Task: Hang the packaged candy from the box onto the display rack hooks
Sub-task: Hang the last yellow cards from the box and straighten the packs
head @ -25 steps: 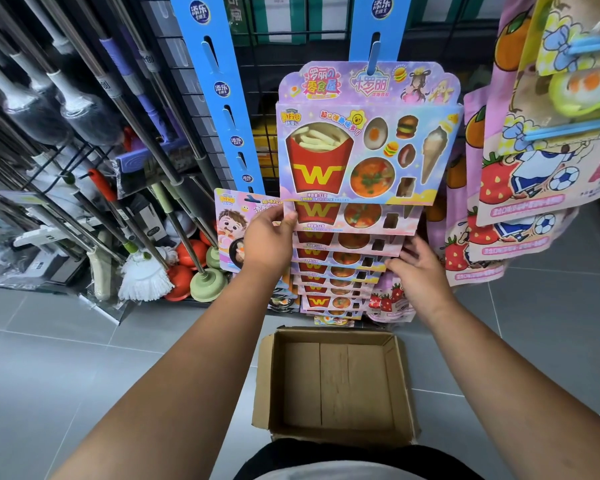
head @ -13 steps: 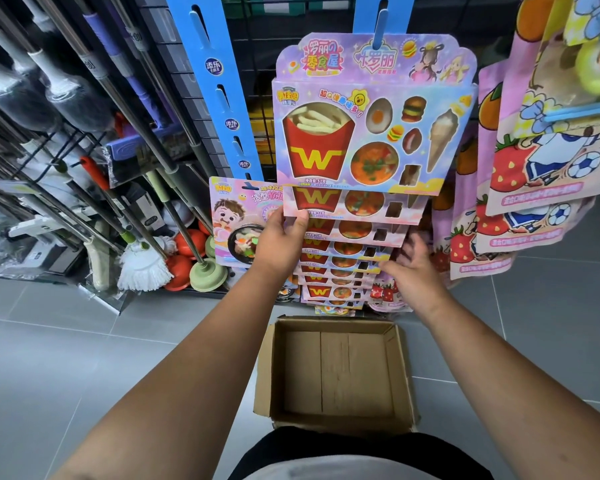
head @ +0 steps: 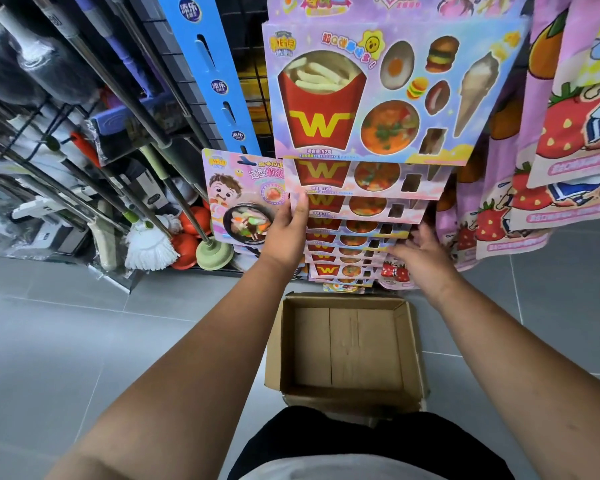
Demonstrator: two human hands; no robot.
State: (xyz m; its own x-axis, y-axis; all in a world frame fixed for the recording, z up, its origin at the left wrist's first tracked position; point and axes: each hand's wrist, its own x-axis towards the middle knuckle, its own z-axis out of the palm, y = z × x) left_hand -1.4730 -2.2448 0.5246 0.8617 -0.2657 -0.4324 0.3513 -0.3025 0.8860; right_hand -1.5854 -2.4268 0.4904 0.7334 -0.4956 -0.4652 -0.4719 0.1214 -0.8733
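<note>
A column of pink candy packs (head: 368, 91) printed with red fries cartons hangs overlapping down the display rack. My left hand (head: 286, 233) grips the left edge of the third candy pack (head: 368, 204), thumb on its front. My right hand (head: 421, 254) is at the right edge of the lower packs, fingers spread and touching them, holding nothing. The cardboard box (head: 409, 341) sits on the floor below the column, open, with only its bare bottom showing.
A blue hanging strip (head: 210, 74) runs down left of the column, with a cartoon-child candy pack (head: 239, 192) at its foot. Strawberry-print bags (head: 551, 140) crowd the right. Mops and plungers (head: 213, 254) lean at the left. Grey tiled floor surrounds the box.
My view has dropped and come closer to the rack. My left hand has slid down from the second pack's edge to the third, and my right hand has moved lower along the right side.
</note>
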